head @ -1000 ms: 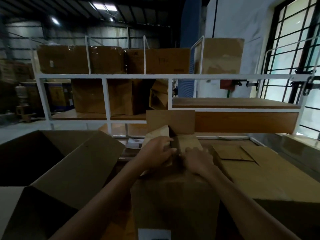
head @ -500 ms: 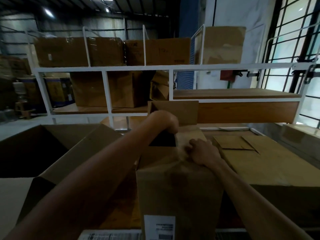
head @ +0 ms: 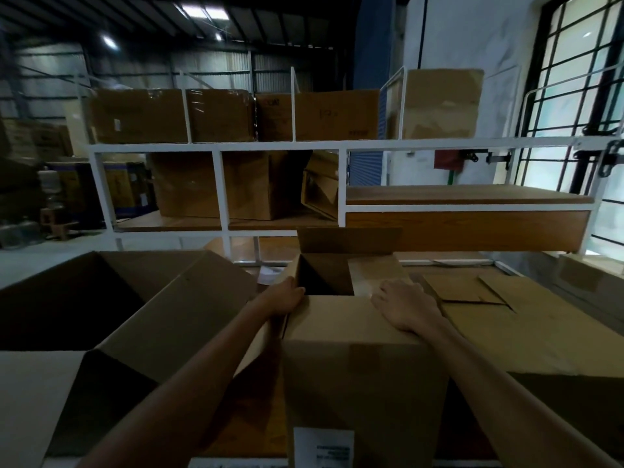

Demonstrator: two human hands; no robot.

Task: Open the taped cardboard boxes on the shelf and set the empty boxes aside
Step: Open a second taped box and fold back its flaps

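Observation:
A tall cardboard box [head: 361, 373] with a white label low on its front stands right before me. Its far flap stands up and a dark opening shows on the left of its top. My left hand [head: 285, 298] grips the box's upper left corner beside that opening, fingers curled over the edge. My right hand [head: 403, 304] lies flat on the right-hand top flap, fingers spread.
A big open box [head: 111, 309] sits at my left, a closed flat-topped box [head: 526, 329] at my right. Behind them a white metal shelf [head: 341, 146] carries several more cardboard boxes [head: 219, 114]. A barred window is at far right.
My left hand has come out of the box's opening and taken hold of its left top corner. My right hand has flattened and slid a little right on the flap.

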